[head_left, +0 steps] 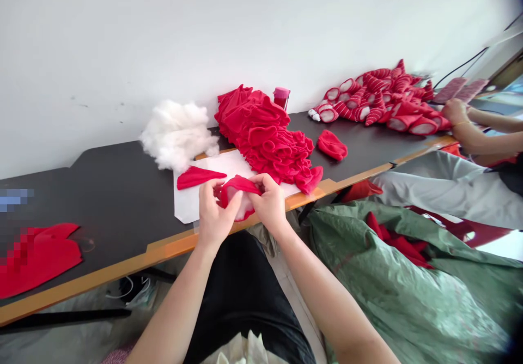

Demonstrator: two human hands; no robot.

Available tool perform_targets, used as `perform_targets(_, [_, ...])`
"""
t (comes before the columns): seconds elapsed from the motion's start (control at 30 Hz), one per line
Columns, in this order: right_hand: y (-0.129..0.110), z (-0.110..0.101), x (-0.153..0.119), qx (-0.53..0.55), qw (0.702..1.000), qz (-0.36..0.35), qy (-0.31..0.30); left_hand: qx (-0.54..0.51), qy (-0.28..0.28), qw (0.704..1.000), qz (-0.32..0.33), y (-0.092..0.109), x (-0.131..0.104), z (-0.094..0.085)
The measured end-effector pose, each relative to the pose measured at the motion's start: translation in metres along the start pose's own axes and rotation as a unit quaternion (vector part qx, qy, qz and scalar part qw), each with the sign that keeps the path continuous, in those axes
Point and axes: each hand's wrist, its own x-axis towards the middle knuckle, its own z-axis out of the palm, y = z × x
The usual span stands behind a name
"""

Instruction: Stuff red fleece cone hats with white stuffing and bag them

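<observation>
Left hand [216, 211] and right hand [268, 201] are pinching cloth [242, 183], fingers nearly closed; fluff [175, 135] is lying beyond left hand; slackening pinch would be risking cloth slipping.

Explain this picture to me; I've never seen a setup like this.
There is no machine here. The one picture comes from a camera worn on a person's head, looking forward and down. The left hand and right hand in the middle, both bare, are the wearer's own; together they hold a red cloth piece, pale inside. On the black table beyond lie white fluff, a heap of red cloth and, farther right, a pile of striped red pieces near another person's hand.
</observation>
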Motion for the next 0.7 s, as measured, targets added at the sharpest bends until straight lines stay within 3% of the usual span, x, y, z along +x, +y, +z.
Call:
perform_targets(0.13, [0.0, 0.005, -0.01, -0.003, 1.0, -0.001, -0.007, 0.049, -0.009, 0.998, -0.027, -0.005, -0.007, 0.007])
perform_targets(0.23, [0.009, 0.004, -0.015, -0.067, 0.998, -0.007, -0.017, 0.061, -0.004, 0.998, 0.0, -0.011, -0.008, 0.012])
perform_targets(0.37, [0.022, -0.002, -0.007, -0.074, 0.997, 0.026, 0.001, 0.067, 0.013, 0.997, 0.018, -0.015, -0.002, 0.011])
perform_targets(0.53, [0.024, -0.005, -0.002, -0.021, 0.999, 0.033, -0.012, 0.019, -0.032, 0.999, -0.024, -0.015, 0.007, 0.005])
perform_targets(0.7, [0.026, 0.0, -0.021, 0.071, 0.987, 0.14, -0.047, 0.025, 0.014, 1.0, 0.0, -0.018, -0.003, 0.01])
